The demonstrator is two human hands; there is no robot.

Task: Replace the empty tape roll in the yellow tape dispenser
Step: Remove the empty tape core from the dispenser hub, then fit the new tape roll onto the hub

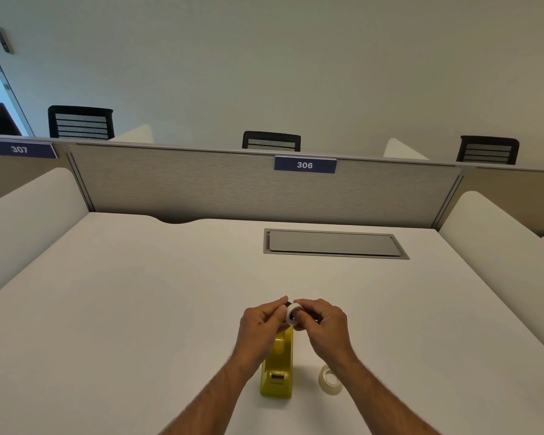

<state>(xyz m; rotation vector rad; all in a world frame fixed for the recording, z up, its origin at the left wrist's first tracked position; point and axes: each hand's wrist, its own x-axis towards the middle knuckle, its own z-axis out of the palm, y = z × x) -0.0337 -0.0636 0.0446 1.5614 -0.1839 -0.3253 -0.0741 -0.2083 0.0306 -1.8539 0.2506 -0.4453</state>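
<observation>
Both hands pinch a small white tape core above the far end of the yellow tape dispenser.

The left hand (262,321) and right hand (324,321) meet over the white desk (139,309), fingertips of each closed on the empty tape core (292,313), which is held tilted with its dark bore facing toward the camera and slightly left. The yellow tape dispenser (277,368) stands below them, its long axis running away from the person, the end with the slot nearest the camera. A clear full tape roll (329,379) lies flat just right of the dispenser, partly hidden by the right forearm. The desk is bare to the left and beyond the hands; a grey cable hatch (335,243) sits flush near the far edge, under the fabric partition (201,183) tagged 306, and rounded white side panels bound both sides.
</observation>
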